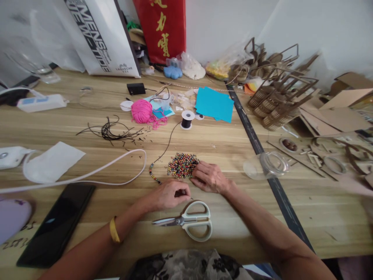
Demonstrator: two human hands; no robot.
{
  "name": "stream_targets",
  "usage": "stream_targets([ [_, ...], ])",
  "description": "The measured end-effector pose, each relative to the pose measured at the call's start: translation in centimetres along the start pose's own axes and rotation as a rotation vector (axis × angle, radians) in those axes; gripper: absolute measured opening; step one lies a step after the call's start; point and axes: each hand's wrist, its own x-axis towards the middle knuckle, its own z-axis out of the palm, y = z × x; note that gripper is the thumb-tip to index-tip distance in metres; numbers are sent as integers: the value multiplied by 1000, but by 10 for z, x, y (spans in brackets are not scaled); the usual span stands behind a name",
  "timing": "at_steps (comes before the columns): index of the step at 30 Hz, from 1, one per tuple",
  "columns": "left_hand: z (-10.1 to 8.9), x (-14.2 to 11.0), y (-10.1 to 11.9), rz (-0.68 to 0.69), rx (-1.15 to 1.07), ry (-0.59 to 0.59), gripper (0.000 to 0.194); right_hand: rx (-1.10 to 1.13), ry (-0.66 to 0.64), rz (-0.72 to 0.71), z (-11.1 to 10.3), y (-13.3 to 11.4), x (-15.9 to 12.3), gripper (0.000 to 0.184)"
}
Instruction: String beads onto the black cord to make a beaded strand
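Observation:
Between thumb and fingertips my left hand (171, 194) pinches the black cord, whose tip pokes out to the right. Several small coloured beads (152, 172) are threaded on this cord left of the hand. From them the black cord (169, 144) runs up to a white spool (187, 119). My right hand (210, 177) rests at the right edge of a pile of loose multicoloured beads (181, 165), fingers bent down to the tabletop. Whether a bead is between its fingertips is hidden. Just below the hands lie scissors (186, 221) with pale handles, blades pointing left.
Black cord scraps (112, 131), a pink yarn ball (142, 111) and blue sheets (215, 104) lie farther back. At left are a white cable (116, 163) and a black phone (56, 225). A clear round container (274, 165) and small wooden baskets (271, 109) stand at right.

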Motion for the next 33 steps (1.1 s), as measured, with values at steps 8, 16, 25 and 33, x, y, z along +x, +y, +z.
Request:
stream_targets([
  [8, -2, 2, -2, -70, -124, 130, 11, -31, -5, -32, 0, 0, 0, 13],
  [16, -1, 3, -10, -7, -53, 279, 10, -37, -15, -27, 1, 0, 0, 14],
  [25, -4, 2, -6, -26, -123, 299, 11, -17, -13, -4, 1, 0, 0, 14],
  [33, -7, 5, -7, -73, -342, 315, 14, 77, 117, 33, -1, -3, 2, 5],
])
